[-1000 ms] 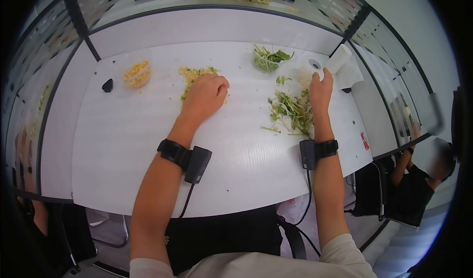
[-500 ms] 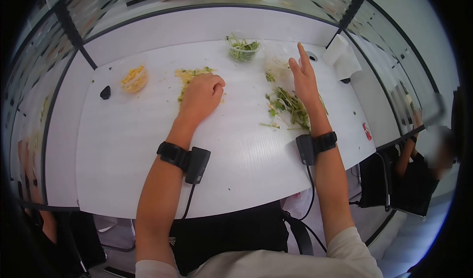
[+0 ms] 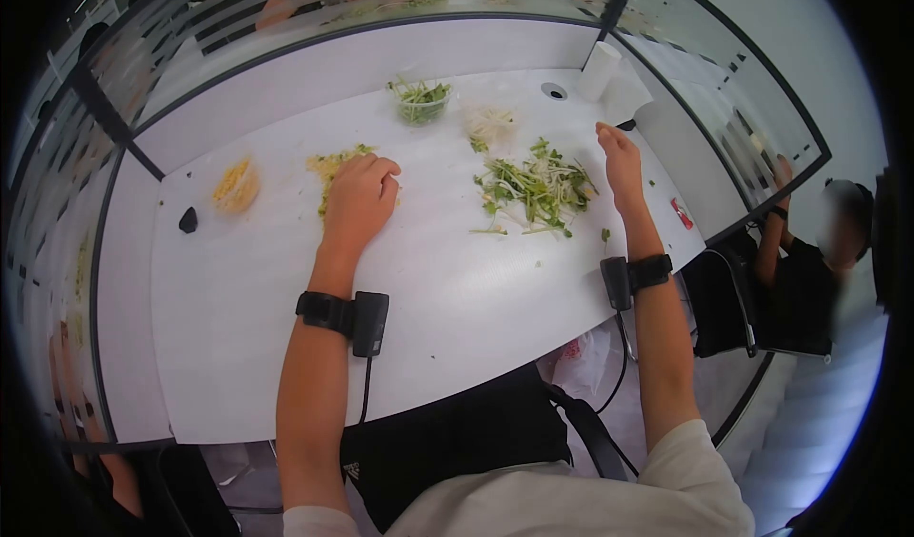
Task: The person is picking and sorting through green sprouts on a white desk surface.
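Note:
My left hand [image 3: 360, 199] is closed, its fingers curled down at the edge of a small pile of yellow and green bits [image 3: 333, 166]. Whatever may be in those fingers is hidden. To the right lies a loose heap of leafy green sprouts [image 3: 538, 192] with pale stems. Just beyond the heap's right side, my right hand [image 3: 622, 164] is held edge-on, apart from the sprouts, fingers extended and slightly bent, with nothing seen in it. Behind the heap sits a smaller bunch of whitish sprouts [image 3: 490, 126].
A clear bowl of green sprouts [image 3: 420, 109] stands at the back, and a clear tub of yellow pieces [image 3: 235, 189] at left near a black object [image 3: 188, 220]. At right are a white paper roll [image 3: 599, 70] and a red packet [image 3: 681, 213]. Partitions edge the table; another person [image 3: 809, 261] sits at right.
My right hand has moved away from over the green sprouts to their right side, its fingers less straight. My left hand stays curled by the yellow and green pile. The camera view has turned.

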Tool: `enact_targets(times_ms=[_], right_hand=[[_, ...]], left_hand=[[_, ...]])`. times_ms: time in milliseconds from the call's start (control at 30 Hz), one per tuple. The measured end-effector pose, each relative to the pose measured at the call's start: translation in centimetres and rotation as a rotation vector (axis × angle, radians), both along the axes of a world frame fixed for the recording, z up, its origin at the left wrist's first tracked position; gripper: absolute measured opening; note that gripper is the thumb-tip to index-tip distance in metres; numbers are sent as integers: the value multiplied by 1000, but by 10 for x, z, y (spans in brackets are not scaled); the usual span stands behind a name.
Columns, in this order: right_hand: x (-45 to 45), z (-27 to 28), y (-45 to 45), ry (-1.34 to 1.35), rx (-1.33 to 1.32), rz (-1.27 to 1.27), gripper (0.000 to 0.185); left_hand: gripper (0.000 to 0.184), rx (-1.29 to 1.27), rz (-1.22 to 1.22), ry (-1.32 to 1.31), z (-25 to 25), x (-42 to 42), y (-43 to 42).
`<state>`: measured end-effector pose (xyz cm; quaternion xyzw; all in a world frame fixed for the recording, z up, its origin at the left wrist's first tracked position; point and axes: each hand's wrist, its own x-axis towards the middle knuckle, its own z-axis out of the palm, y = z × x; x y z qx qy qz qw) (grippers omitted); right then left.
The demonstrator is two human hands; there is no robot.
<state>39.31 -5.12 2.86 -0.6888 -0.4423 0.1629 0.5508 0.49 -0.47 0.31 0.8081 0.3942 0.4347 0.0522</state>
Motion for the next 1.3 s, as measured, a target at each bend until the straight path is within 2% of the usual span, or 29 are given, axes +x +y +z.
enact_targets(times_ms=[67, 200, 267, 333, 367, 500, 600, 667, 700, 733, 800, 833, 933, 1133, 1300], right_hand=[[3, -6, -10, -99, 9, 24, 41], [6, -12, -15, -99, -9, -23, 40], [23, -17, -4, -122, 76, -58, 41], [47, -18, 14, -38, 109, -340, 43], [65, -23, 26, -4, 150, -396, 46], [90, -21, 49, 26, 56, -443, 44], [71, -13, 44, 113, 58, -399, 40], [52, -15, 32, 296, 73, -250, 31], [27, -5, 23, 377, 42, -257, 31], [15, -7, 15, 381, 37, -261, 31], [2, -8, 4, 336, 25, -13, 33], [-2, -6, -2, 262, -60, 58, 41], [-1, -15, -14, 209, -23, 152, 42], [-22, -25, -18, 384, 52, 168, 42], [-64, -22, -14, 406, 83, 172, 38]], left_hand=[[9, 15, -22, -9, -1, -1, 1], [10, 22, -8, -6, -1, -2, 1], [10, 28, -9, -6, 0, -2, 1], [11, 64, 16, -9, -1, -1, 1], [11, 71, 14, -10, -1, -2, 2], [10, 44, 12, -7, 2, -1, 1], [9, 45, 14, -8, 2, -2, 1], [10, 63, 9, -9, 1, -1, 1], [10, 57, 8, -22, 1, 0, 1], [10, 49, 7, -34, 0, -1, 1], [11, 60, 3, -30, -1, -1, 2], [11, 74, 3, -28, 0, -2, 2], [11, 43, 0, -36, -1, -3, 1], [10, 44, -15, -50, -1, -2, 2], [11, 26, -10, -63, 0, -2, 1]])
